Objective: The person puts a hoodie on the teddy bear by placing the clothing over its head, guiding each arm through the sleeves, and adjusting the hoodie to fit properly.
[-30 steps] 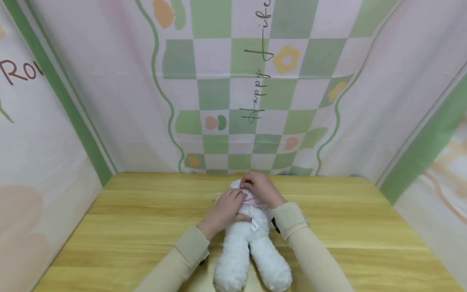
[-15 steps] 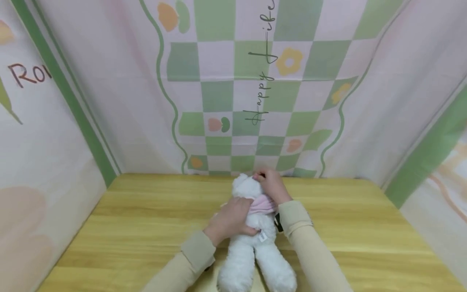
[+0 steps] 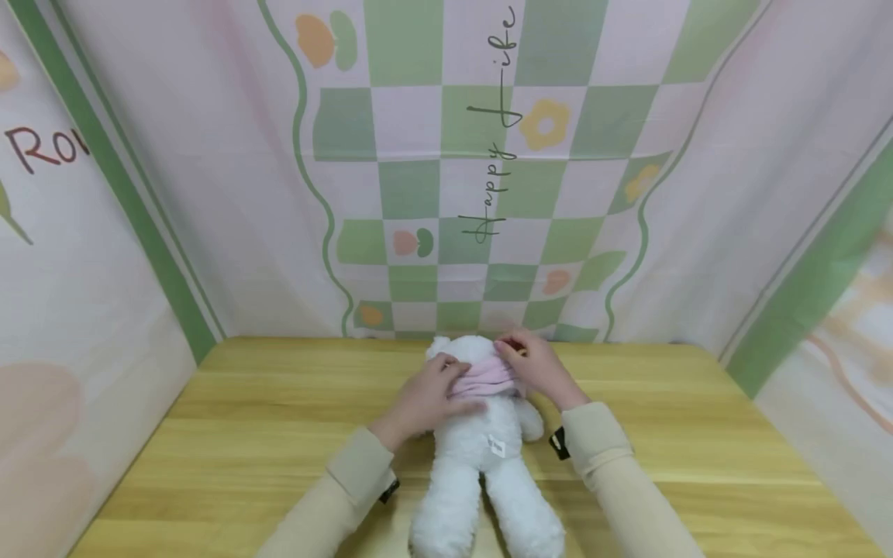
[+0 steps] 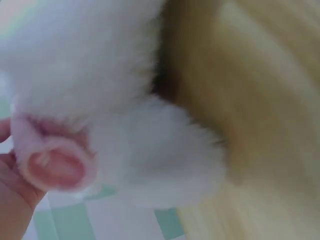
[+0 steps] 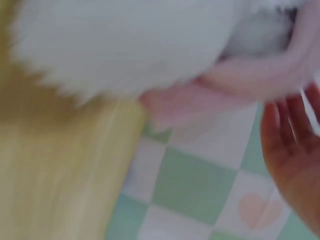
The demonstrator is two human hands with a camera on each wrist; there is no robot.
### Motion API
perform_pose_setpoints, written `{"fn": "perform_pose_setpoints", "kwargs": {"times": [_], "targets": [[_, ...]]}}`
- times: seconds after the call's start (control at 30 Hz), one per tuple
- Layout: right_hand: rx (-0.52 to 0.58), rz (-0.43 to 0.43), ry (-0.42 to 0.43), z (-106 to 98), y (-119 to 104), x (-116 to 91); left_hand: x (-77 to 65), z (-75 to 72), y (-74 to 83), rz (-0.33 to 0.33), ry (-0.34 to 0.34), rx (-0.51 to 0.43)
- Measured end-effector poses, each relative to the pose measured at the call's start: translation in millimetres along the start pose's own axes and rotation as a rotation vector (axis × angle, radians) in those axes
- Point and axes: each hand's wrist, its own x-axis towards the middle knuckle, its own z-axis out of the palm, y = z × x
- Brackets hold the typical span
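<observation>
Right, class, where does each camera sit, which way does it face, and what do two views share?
Head: on the person's head, facing forward and down at a white toy on a table; left hand, right hand and sleeves show.
Left wrist: on that wrist, facing the toy and pink cloth; part of that hand shows.
Right wrist: on that wrist, facing the same things; part of that hand shows.
Both wrist views share the checked backdrop.

- sm. cloth-walled booth [image 3: 174, 116]; home or studio, can't tell
- wood-grain table [image 3: 279, 434], far edge at checked "Happy Life" hanging [image 3: 412, 190]
- L cloth [image 3: 77, 310] w/ lettering along L edge; R cloth [image 3: 816, 287] w/ green band nr far R corner
</observation>
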Motion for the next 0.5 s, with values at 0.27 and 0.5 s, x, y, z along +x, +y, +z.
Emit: {"fn": "perform_pose_setpoints", "kwargs": {"times": [0.27,0.5], "targets": [[0.05,-0.188,-0.167,-7,23,-23,29.9,-16.4,-7.6,-0.068,0.183,0.02],[-0.022,-0.226,-0.041,4,23,-26,51.9,-9.5,-3.3,-0.07,0.105,0.026]]}}
